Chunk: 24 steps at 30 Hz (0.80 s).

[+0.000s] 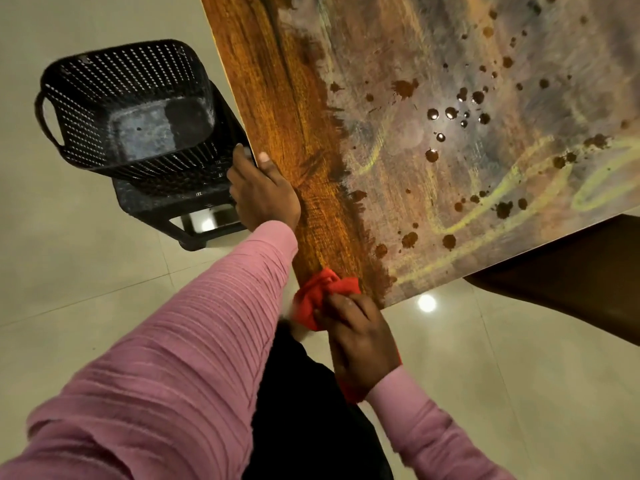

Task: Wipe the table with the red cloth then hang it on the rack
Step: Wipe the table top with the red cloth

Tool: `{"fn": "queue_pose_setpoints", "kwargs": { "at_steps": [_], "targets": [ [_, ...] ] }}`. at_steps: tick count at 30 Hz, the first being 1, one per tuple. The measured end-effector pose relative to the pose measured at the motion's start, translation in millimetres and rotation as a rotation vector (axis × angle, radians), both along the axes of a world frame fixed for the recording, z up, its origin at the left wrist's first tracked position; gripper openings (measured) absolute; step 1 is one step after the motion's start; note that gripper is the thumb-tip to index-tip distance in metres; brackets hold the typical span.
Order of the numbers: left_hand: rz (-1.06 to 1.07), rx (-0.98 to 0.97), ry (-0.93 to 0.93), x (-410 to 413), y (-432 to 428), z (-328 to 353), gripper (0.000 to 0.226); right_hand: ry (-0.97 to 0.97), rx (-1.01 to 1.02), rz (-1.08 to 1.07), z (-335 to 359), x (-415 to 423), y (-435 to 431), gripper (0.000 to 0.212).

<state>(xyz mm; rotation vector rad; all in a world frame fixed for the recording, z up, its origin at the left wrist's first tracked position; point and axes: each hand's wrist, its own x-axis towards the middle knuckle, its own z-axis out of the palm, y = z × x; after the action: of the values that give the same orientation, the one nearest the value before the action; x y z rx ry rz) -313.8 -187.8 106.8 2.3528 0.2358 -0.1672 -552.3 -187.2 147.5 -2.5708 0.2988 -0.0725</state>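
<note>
The wooden table (398, 57) fills the upper right, its left strip a clean orange-brown and the rest dull, chalk-marked and dotted with dark drops. My right hand (360, 337) is shut on the bunched red cloth (322, 296), which presses on the table's near corner. Part of the cloth hangs below my wrist. My left hand (261, 192) grips the table's left edge, thumb on top and fingers under the rim. No rack is in view.
A black perforated basket (128, 105) stands on a black stool (180, 216) just left of the table, close to my left hand. Pale glossy floor tiles (519, 375) surround the table. A dark shape lies under the table's right edge (571, 271).
</note>
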Motion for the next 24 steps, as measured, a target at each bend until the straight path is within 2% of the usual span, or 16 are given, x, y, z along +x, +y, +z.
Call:
{"fn": "queue_pose_setpoints", "kwargs": {
  "at_steps": [6,10,12,15,18,21,24],
  "targets": [
    [-0.009,0.007,0.007,0.4,-0.1,-0.7,0.049,0.010,-0.150,-0.432,5.1,-10.1,-88.9,0.035],
    [0.008,0.065,-0.016,-5.6,1.3,6.3,0.049,-0.001,-0.112,-0.646,4.5,4.7,-76.2,0.033],
    [0.044,0.096,-0.006,-22.0,2.8,10.7,0.048,-0.002,-0.062,-0.581,3.4,8.6,-50.9,0.034],
    [0.177,0.105,0.107,-61.3,7.5,11.5,0.046,-0.030,-0.049,-0.301,2.3,6.3,-28.5,0.031],
    [0.315,0.098,0.214,-88.2,11.7,6.9,0.046,-0.038,-0.066,-0.167,2.9,-4.3,-59.9,0.033],
    [0.319,0.090,0.162,-87.5,11.6,1.1,0.047,0.015,-0.134,-0.351,5.1,-14.4,-120.1,0.036],
    [0.330,0.120,0.123,-87.3,10.5,-1.6,0.049,0.034,-0.100,-0.504,5.9,-10.4,-152.1,0.041]
  ]
}}
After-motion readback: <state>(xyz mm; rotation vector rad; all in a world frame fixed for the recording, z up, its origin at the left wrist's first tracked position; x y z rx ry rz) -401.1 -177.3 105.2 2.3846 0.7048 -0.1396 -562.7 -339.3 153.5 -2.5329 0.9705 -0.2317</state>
